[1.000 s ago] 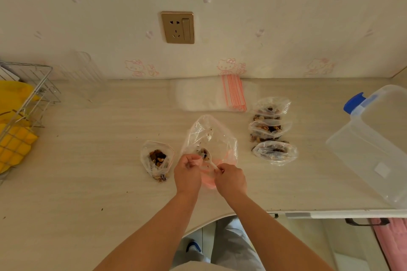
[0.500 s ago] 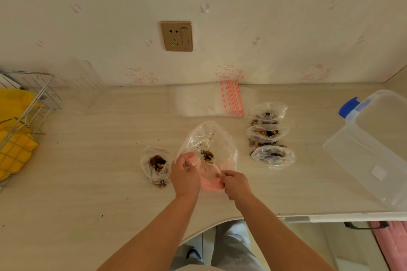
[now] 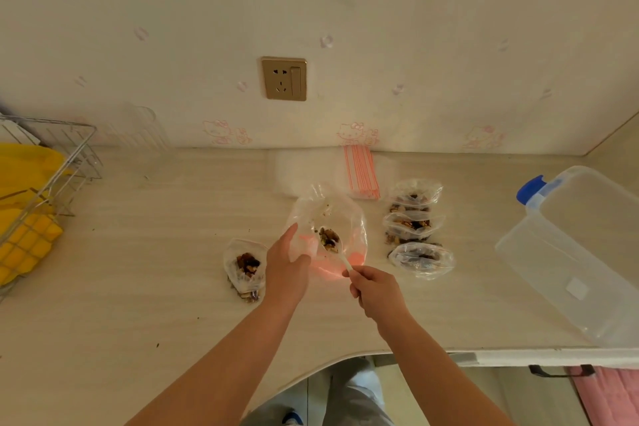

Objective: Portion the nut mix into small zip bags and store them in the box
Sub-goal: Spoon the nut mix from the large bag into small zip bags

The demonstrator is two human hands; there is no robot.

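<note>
A large clear bag [image 3: 347, 218] with a pink bottom stands open at the table's middle. My left hand [image 3: 287, 264] holds its left edge. My right hand [image 3: 375, 289] grips the handle of a white plastic spoon [image 3: 333, 245], whose bowl carries nut mix just over the bag's mouth. A small open zip bag [image 3: 246, 266] with nuts in it lies left of my left hand. Three filled small bags [image 3: 413, 223] lie in a column to the right. The clear box [image 3: 574, 252] with a blue latch stands at the far right.
A stack of flat zip bags with red strips [image 3: 359, 173] lies near the wall behind the large bag. A wire basket [image 3: 52, 162] with yellow items stands at the left edge. A clear cup [image 3: 138, 135] sits by the wall. Crumbs dot the table.
The spoon has come up out of the large bag with a load of nuts. My right hand has drawn back toward me, and my left hand has shifted on the bag's edge.
</note>
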